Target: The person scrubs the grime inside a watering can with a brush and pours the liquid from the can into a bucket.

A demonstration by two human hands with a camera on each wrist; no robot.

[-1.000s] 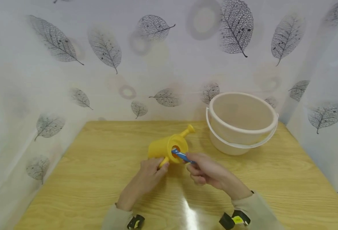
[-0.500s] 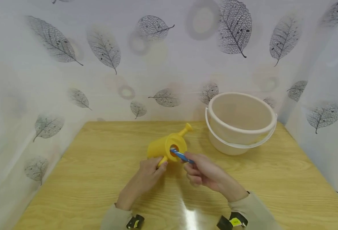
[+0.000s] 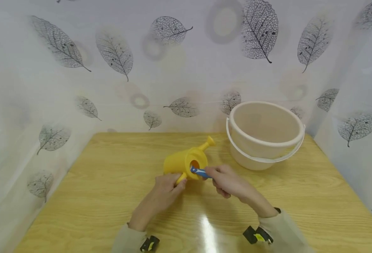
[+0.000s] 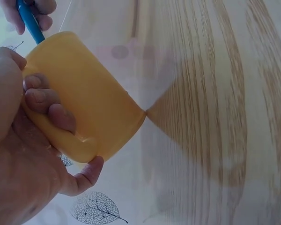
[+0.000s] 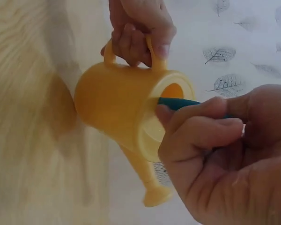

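While hand (image 3: 166, 191) grips can (image 3: 177, 162), head view adds bucket (image 3: 265, 123)

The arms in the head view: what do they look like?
The left hand and right hand wear no gloves. Pale beige sleeves end near the wrists; each bears a black, boxy device with a yellow patch.

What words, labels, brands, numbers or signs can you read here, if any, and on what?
No text is readable.
Right yellow label, on the right wrist's black gear: too small and blurred.
Left yellow label, on the left wrist's black gear: too small and blurred.
Yellow watering can, blue tool, white bucket: no lettering I can make out.
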